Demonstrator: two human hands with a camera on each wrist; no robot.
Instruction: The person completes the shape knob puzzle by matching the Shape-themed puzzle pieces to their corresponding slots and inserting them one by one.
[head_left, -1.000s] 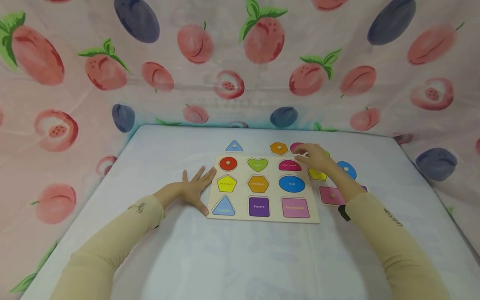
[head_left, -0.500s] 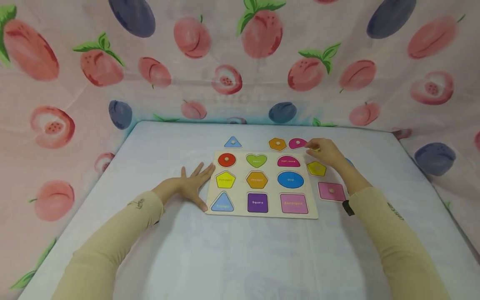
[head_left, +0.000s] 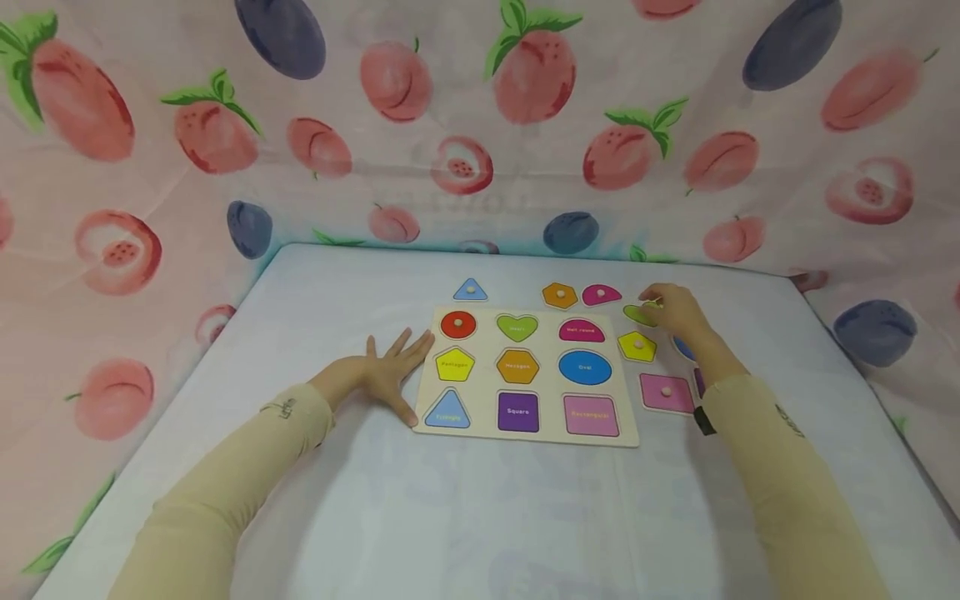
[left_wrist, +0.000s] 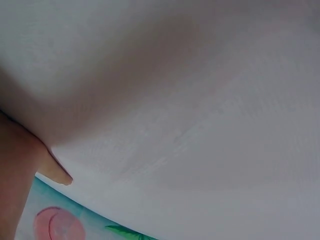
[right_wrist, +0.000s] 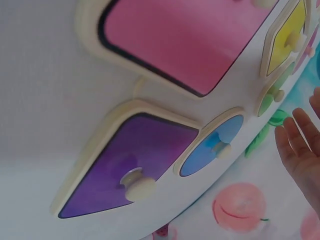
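Observation:
My left hand (head_left: pixel 384 379) has its fingers spread, with the fingertips and thumb at the left edge of a wooden shape puzzle board (head_left: pixel 483 333). A red circle piece (head_left: pixel 458 324) with a knob sits in the board's top left place. My right hand (head_left: pixel 677 312) hovers over a green knobbed piece (head_left: pixel 637 314), partly hidden, beyond the board's right corner. In the right wrist view my right fingers (right_wrist: pixel 300 140) are fairly straight and apart from that piece's knob. Only part of my left hand (left_wrist: pixel 22 170) appears in the left wrist view.
Knobbed pieces lie around the board: a blue triangle (head_left: pixel 470 291), orange hexagon (head_left: pixel 559 296), magenta half round (head_left: pixel 601 295), yellow pentagon (head_left: pixel 637 347), pink rectangle (head_left: pixel 666 393), purple piece (right_wrist: pixel 125 170) and blue round piece (right_wrist: pixel 212 145). A fruit-print cloth (head_left: pixel 517 192) hangs behind the table.
My right hand has moved right, from near the half round piece to above the green piece. The left hand stays at the board's edge.

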